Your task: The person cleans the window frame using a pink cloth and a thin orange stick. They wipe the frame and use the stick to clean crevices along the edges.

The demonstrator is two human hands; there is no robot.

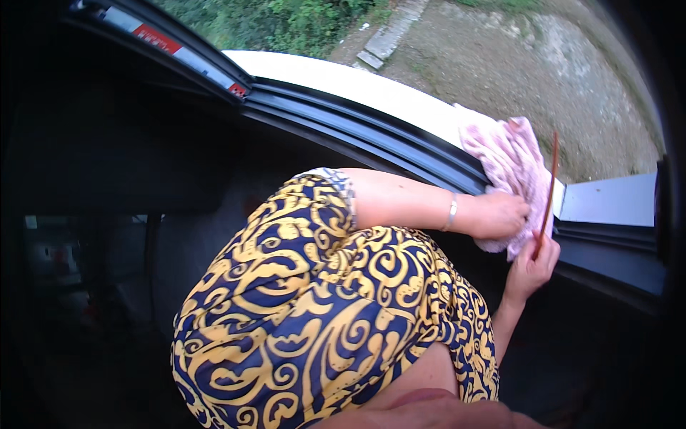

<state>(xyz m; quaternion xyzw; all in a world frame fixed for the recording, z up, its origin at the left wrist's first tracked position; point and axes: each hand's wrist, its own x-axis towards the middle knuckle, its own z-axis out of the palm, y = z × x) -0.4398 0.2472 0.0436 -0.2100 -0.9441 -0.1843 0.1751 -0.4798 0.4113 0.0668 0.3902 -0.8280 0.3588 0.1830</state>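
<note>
A pink towel [511, 154] is bunched over the dark window track at the right and spills onto the white outer sill. My left hand [504, 216], with a bracelet at the wrist, is closed on the towel's near part; its fingertips are partly lost in the folds. Just to the right and nearer, my right hand [536, 261] grips a thin reddish-brown stick [550, 189], like a chopstick, by its lower end. The stick points up and away, crossing in front of the towel's right edge.
The dark sliding-window track [371, 129] runs from upper left to right, with the white sill [343, 82] beyond it. A frame piece with red and white labels [161, 41] rises at upper left. A light frame post [607, 200] stands at right. Outside lie bare ground and shrubs.
</note>
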